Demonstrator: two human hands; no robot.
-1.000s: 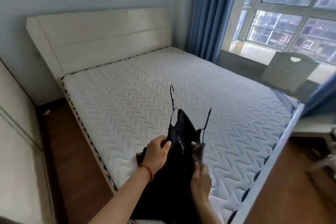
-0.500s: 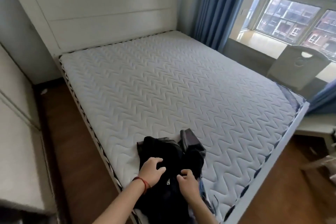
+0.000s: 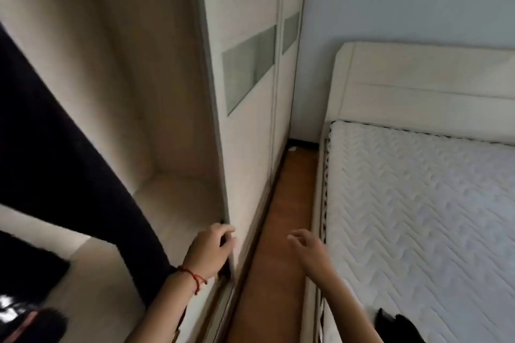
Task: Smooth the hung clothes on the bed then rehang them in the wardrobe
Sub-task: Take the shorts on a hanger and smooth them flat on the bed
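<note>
Dark garment: cut off at btm edge, below right hand.
Left hand fingertips: hidden behind wardrobe door edge.

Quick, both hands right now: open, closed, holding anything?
Left hand: fingers curled round the edge of the wardrobe sliding door, gripping it.
Right hand: open, fingers relaxed, holding nothing, above the floor.

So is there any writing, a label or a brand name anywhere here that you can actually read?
None can be read in this view.
The sliding wardrobe door carries only a plain grey panel, no lettering.
The dark garment hanging in the wardrobe shows no print.
The dark object at the lower left corner has bright patches, too blurred to tell whether they are letters.
The mattress has only a stitched zigzag pattern.
</note>
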